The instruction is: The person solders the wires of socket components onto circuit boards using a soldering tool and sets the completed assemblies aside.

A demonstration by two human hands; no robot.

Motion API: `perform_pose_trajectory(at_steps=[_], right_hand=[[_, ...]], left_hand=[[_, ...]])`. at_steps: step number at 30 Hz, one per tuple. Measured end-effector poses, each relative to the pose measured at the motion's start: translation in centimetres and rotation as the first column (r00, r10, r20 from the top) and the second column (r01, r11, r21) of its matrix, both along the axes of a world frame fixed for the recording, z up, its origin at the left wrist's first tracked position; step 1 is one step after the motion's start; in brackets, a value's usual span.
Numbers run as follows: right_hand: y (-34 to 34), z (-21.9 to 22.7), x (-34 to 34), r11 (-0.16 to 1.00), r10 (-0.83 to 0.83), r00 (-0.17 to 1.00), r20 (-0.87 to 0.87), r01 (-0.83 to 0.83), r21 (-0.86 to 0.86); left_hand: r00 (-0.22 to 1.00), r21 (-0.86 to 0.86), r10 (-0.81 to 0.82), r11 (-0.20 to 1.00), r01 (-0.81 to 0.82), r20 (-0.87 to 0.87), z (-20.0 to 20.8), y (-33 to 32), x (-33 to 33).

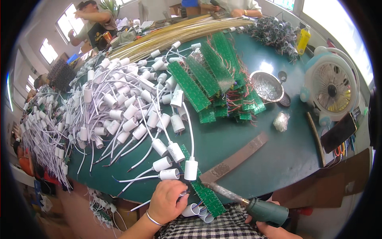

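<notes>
My left hand (169, 200), with a bangle at the wrist, is pinched closed over a green circuit board strip (209, 199); thin wire ends (184, 193) show at its fingertips. In my right hand (274, 230) is a soldering iron (267, 212) with a green handle. Its tip reaches the strip's edge, a little right of my left hand; whether it touches cannot be made out. White cylindrical lamp sockets (191, 169) with white cables lie across and beside the strip. A few more sockets (191, 210) sit below it, above my checkered clothing.
A large heap of corded sockets (119, 103) covers the table's left side. Stacked green boards (207, 75), a metal bowl (267, 87), a brown flat bar (234, 157), a plastic-wrapped lump (281, 121) and a fan (332, 85) stand farther right. Two people (95, 24) work beyond the table.
</notes>
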State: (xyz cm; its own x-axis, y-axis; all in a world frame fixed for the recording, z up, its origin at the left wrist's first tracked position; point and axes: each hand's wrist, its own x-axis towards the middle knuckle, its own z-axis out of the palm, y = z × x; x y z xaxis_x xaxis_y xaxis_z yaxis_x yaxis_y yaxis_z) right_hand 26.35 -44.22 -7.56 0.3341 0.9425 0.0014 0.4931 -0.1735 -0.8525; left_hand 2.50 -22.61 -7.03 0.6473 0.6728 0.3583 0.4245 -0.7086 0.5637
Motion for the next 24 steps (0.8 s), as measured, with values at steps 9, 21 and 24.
perform_pose_trajectory(at_steps=[9, 21, 24], right_hand=[[0.7, -0.8, -1.0, 0.987, -0.039, 0.883, -0.467, 0.108, 0.121], [-1.1, -2.9, -0.5, 0.996, 0.084, 0.959, -0.270, -0.074, 0.045], [-1.7, -4.0, -0.4, 0.996, 0.085, 0.968, -0.238, -0.078, 0.039]], left_hand=[[0.994, 0.084, 0.033, 0.996, -0.024, -0.103, 1.1, -0.6, 0.9], [0.973, 0.061, 0.173, 0.984, -0.166, -0.154, 1.7, -0.4, 2.5], [0.968, 0.053, 0.169, 0.985, -0.162, -0.185, 1.8, -0.4, 2.7]])
